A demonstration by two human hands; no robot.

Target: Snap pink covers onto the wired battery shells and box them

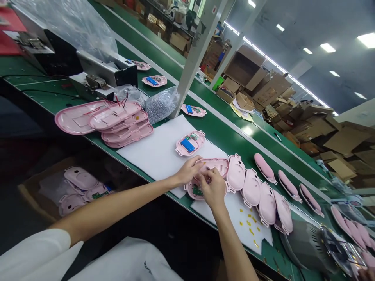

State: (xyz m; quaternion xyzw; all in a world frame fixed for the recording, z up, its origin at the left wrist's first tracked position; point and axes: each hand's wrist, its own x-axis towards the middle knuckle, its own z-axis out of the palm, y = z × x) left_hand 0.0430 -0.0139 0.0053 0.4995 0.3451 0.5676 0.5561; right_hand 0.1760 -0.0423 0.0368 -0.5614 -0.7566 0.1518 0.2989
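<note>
My left hand [190,171] grips the left end of a pink plastic shell [224,166], holding it tilted up. Below it lies another pink shell half with a green circuit board [197,190], partly covered by my hands. My right hand [213,188] is closed in a pinch at the shell's inside, next to my left fingertips; what it pinches is hidden. Just beyond my hands, an open pink half with a blue battery [187,145] and a small board rests on the white foam sheet [146,162].
Stacked pink shells [127,125] with wires stand at left, beside a bubble-wrap bag [162,104]. Closed pink cases [251,187] line up on the right near yellow tape pieces [249,223] and a grey machine [307,244]. A metal post [196,54] rises from the green bench.
</note>
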